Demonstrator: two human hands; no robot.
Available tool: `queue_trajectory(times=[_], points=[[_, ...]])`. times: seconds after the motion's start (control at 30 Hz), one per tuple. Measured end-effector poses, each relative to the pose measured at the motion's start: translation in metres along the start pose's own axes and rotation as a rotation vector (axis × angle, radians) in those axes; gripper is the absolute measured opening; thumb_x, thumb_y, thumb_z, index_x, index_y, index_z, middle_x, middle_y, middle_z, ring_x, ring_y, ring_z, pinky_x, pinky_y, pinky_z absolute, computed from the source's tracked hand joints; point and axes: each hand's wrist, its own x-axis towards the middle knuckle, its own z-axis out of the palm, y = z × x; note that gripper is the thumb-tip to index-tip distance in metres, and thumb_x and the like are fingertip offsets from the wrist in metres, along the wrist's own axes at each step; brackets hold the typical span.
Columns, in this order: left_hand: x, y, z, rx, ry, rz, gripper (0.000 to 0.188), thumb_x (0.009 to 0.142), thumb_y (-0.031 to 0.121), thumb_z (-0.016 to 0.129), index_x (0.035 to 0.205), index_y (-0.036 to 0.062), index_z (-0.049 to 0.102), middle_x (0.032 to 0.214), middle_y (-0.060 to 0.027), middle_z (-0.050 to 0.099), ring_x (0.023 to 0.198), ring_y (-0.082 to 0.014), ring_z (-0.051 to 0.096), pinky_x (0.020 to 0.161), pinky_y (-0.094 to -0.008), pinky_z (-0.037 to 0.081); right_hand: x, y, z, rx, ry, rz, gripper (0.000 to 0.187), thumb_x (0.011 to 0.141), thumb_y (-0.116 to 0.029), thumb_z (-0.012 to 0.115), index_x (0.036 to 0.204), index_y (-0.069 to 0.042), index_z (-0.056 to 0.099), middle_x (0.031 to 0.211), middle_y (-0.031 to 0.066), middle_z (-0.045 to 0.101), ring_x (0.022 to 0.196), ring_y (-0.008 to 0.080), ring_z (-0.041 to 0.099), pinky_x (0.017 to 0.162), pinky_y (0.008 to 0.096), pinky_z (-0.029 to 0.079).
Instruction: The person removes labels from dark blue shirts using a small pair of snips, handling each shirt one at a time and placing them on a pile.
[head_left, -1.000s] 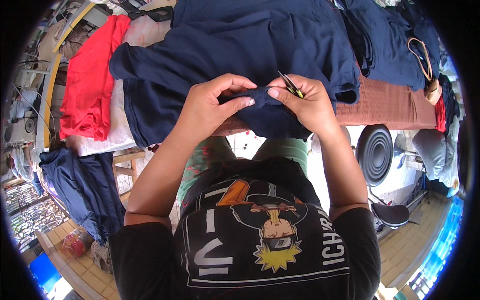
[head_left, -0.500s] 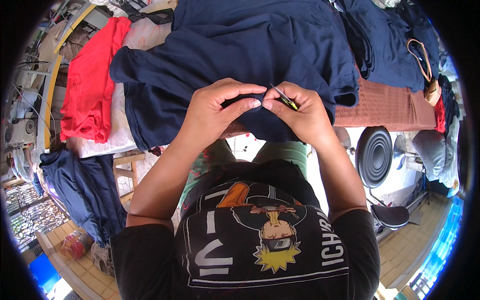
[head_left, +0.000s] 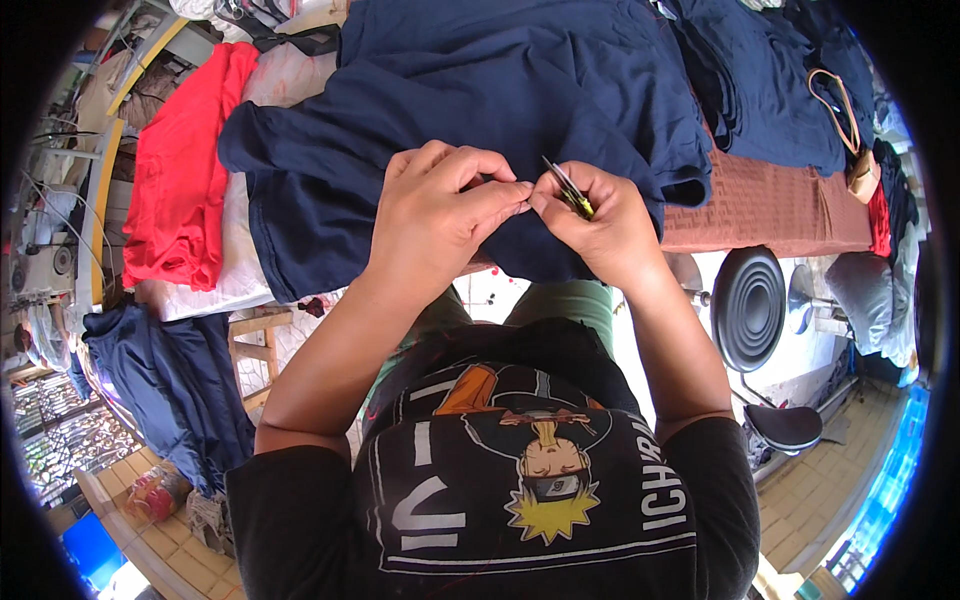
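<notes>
A navy blue garment (head_left: 450,90) lies spread over the table, its near edge hanging over the front. My right hand (head_left: 610,220) is closed on small thread snips (head_left: 568,188), dark blades pointing up and away, a yellow part showing in the palm. Its thumb and forefinger are pinched together over the cloth. Against those fingertips my left hand (head_left: 430,215) also pinches, thumb against forefinger. What lies between the left fingertips is too small to make out. Both hands are just above the garment's near part.
On the left, a red garment (head_left: 185,170) rests on a pale covered surface, with more navy cloth (head_left: 175,380) draped below. Folded navy garments (head_left: 770,90) are stacked at right on a brown cloth (head_left: 770,205). A round black ribbed disc (head_left: 748,310) and a dark seat (head_left: 785,428) stand lower right.
My left hand has rolled over, its knuckles rising and its fingers closing to a tight pinch nearer the right fingertips. The right hand stays nearly in place with the snips.
</notes>
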Motion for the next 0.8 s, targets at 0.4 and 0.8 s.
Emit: queue_trajectory(times=[0.4,0.8], points=[[0.001,0.000,0.005,-0.039,-0.071,-0.071,0.011,0.075,0.010,0.074,0.086,0.0104,0.071,0.090,-0.0008,0.069,0.080,-0.0191,0.065,0.072,-0.0297,0.048,-0.004,-0.005,0.003,-0.483,0.205,-0.347,0.020,0.074,-0.008,0.071,0.091,-0.002,0.062,0.081,0.0108,0.061,0.067,0.0260,0.062,0.062,0.0332,0.049],[0.006,-0.005,-0.010,-0.799,-0.308,-0.732,0.014,0.093,0.011,0.061,0.099,0.0001,0.069,0.090,-0.0042,0.072,0.076,-0.0064,0.062,0.068,-0.0214,0.049,-0.019,-0.021,-0.015,-0.634,0.100,-0.475,0.019,0.083,-0.008,0.066,0.102,-0.006,0.064,0.092,0.0097,0.063,0.075,0.0298,0.064,0.064,0.0349,0.051]])
